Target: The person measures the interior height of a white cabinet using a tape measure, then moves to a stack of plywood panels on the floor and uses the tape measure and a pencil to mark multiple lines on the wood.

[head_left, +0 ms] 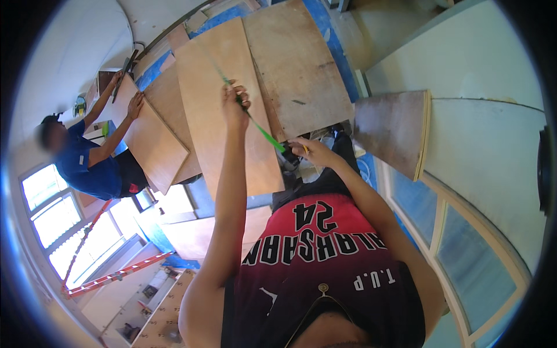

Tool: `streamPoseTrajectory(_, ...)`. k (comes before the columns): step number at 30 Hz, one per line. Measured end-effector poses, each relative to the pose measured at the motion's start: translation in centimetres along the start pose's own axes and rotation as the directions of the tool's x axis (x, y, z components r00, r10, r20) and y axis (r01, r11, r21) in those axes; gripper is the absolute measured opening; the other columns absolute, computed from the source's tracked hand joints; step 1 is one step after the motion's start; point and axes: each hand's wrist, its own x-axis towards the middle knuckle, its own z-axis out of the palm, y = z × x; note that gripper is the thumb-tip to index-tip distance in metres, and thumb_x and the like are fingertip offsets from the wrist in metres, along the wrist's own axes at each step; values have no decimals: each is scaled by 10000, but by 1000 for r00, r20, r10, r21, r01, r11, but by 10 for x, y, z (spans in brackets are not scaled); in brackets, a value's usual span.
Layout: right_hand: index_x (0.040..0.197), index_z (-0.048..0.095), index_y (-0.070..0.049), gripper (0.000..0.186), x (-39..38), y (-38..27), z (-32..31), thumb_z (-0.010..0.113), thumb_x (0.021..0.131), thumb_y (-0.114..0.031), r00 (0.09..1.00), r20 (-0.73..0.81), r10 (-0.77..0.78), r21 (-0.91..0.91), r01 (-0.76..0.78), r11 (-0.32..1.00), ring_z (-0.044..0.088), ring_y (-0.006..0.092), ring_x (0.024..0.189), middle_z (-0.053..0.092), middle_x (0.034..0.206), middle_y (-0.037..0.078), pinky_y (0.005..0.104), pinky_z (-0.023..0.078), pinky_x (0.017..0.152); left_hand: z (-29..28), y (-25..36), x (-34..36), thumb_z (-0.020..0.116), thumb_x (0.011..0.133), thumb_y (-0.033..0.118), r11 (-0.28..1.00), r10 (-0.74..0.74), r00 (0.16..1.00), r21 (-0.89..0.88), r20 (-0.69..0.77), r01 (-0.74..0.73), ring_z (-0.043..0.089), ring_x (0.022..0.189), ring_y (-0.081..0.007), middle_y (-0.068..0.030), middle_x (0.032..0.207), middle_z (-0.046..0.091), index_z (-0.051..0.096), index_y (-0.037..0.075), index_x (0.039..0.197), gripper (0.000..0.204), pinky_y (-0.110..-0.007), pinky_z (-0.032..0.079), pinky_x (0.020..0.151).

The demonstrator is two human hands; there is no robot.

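Observation:
My left hand [235, 100] is closed round a green tape measure blade [266, 134] above a light plywood sheet [217, 133]. Past that hand the blade runs on toward the sheet's far side, blurred. Its near end meets a dark object by my right hand [316, 152]; whether that is the tape's case I cannot tell. A thin yellow pencil [306, 149] sticks out from the closed fingers of my right hand. Beside the light sheet, farther right, lies a browner, stained plywood sheet [304, 69].
On the left a co-worker in a blue shirt [87, 156] holds a tilted plywood board [148, 133]. An orange ladder [119, 277] stands at the lower left. At right are a brown board [390, 130] and a wooden frame with blue panels [473, 255]. Blue sheeting [331, 37] covers the floor.

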Motion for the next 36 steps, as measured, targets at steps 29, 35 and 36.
streamPoseTrajectory(29, 947, 640, 50, 77, 294, 43, 9, 704, 961, 9, 708, -696, 119, 321, 159, 934, 723, 127, 711, 718, 852, 107, 260, 605, 632, -148, -61, 154, 415, 1128, 218, 525, 477, 852, 847, -216, -79, 517, 664, -86, -12, 723, 566, 568, 35, 1029, 258, -234, 397, 585)
streamPoseTrajectory(35, 951, 641, 66, 79, 300, 33, 18, 713, 946, 34, 713, -651, 260, 541, 197, 817, 716, 124, 685, 707, 829, 103, 256, 607, 607, -158, -66, 161, 416, 1133, 227, 591, 505, 827, 797, -248, -123, 502, 623, -89, -21, 695, 563, 562, 21, 1055, 264, -227, 392, 584)
streamPoseTrajectory(36, 955, 641, 65, 79, 299, 34, 17, 713, 946, 35, 719, -650, 245, 536, 206, 819, 718, 124, 687, 708, 826, 99, 254, 605, 603, -158, -66, 160, 414, 1134, 226, 569, 519, 823, 811, -230, -132, 502, 623, -89, -20, 691, 562, 559, 21, 1057, 262, -229, 391, 584)
